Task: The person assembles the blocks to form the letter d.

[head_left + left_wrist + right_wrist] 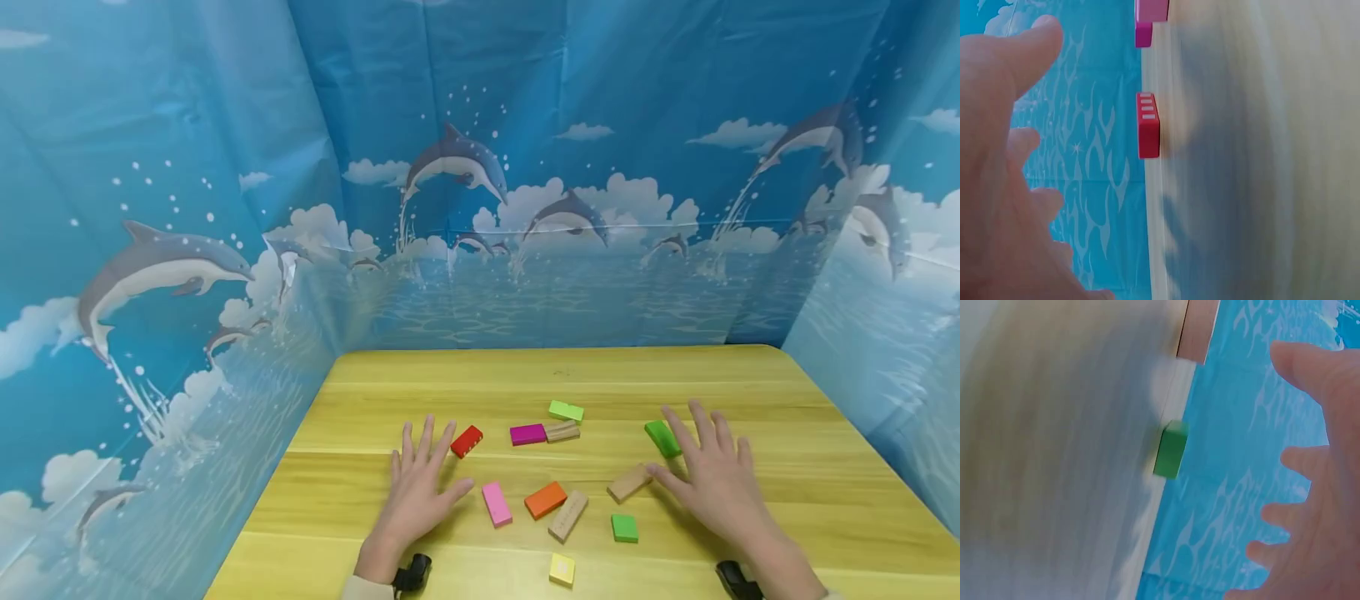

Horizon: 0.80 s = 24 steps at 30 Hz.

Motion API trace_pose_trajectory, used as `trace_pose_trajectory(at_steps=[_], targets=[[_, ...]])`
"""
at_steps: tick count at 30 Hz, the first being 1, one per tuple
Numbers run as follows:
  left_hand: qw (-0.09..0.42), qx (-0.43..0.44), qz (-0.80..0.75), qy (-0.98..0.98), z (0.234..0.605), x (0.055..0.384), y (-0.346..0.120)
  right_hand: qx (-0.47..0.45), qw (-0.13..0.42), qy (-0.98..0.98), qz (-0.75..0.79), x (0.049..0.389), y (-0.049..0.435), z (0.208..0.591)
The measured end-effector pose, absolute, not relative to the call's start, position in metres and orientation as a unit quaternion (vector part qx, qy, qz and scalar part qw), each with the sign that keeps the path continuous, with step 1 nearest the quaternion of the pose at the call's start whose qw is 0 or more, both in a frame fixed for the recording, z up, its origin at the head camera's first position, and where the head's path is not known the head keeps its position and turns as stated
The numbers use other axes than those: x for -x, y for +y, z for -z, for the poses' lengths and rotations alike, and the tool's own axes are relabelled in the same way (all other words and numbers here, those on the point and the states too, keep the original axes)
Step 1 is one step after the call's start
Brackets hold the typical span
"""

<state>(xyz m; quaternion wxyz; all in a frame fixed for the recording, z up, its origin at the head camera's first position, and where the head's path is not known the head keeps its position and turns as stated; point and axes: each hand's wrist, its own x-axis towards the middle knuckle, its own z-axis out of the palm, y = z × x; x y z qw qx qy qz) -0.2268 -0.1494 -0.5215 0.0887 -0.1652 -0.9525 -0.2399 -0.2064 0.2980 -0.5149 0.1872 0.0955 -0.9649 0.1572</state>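
Observation:
My left hand (417,493) hovers above the table's left part with its fingers spread and holds nothing. Beside its fingertips lies a red block (467,442) with white marks, seen also in the left wrist view as a red block (1148,126). A pink block (497,504) lies to the right of the left thumb. My right hand (718,483), fingers spread too, is over the right side. Near its index finger lies a green block (662,438), and its thumb overlaps the end of a wooden block (628,482). The right wrist view shows the green block (1171,450) below the bare fingers.
Between the hands lie an orange block (545,500), a wooden block (568,516), a small green block (625,527) and a yellow block (562,569). Farther back are a magenta block (528,434), a wooden block (562,431) and a lime block (566,411). Dolphin-print curtains (525,300) surround the table (360,392).

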Motion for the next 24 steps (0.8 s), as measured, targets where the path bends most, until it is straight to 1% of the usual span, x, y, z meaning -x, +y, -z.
trace_pose_trajectory(at_steps=[16, 24], targets=[[0.061, 0.249, 0.33, -0.908, 0.516, 0.217, -0.119, -0.159, 0.178, -0.952, -0.193, 0.198, 0.256, 0.512], [0.077, 0.285, 0.373, -0.88, 0.517, 0.21, -0.107, -0.181, 0.169, -0.947, -0.206, 0.195, 0.24, 0.516]])
